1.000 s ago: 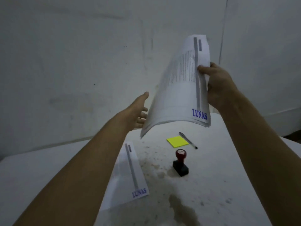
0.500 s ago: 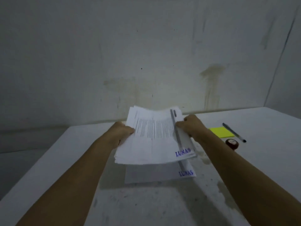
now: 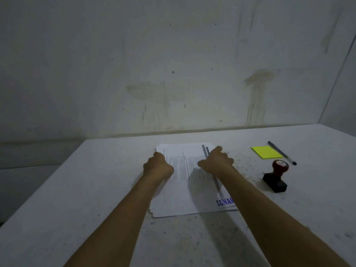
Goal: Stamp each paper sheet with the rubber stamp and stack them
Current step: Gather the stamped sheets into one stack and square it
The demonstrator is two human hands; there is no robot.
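A stack of white printed paper sheets (image 3: 185, 182) lies flat on the white table (image 3: 96, 189), its top sheet marked with a blue "LUNAS" stamp at the near right corner. My left hand (image 3: 159, 166) grips the stack's left edge with curled fingers. My right hand (image 3: 216, 160) rests on the stack's right side, fingers curled over the edge. The rubber stamp (image 3: 276, 176), black base with a dark red knob, stands on the table to the right of the stack, untouched.
A yellow sticky-note pad (image 3: 266, 152) and a black pen (image 3: 282, 153) lie at the back right, beyond the stamp. A stained wall rises right behind the table. The table's left edge drops off at the far left.
The held sheaf came down from the air onto the single stamped sheet on the table. Both hands now press the stack flat, and the view has tilted down.
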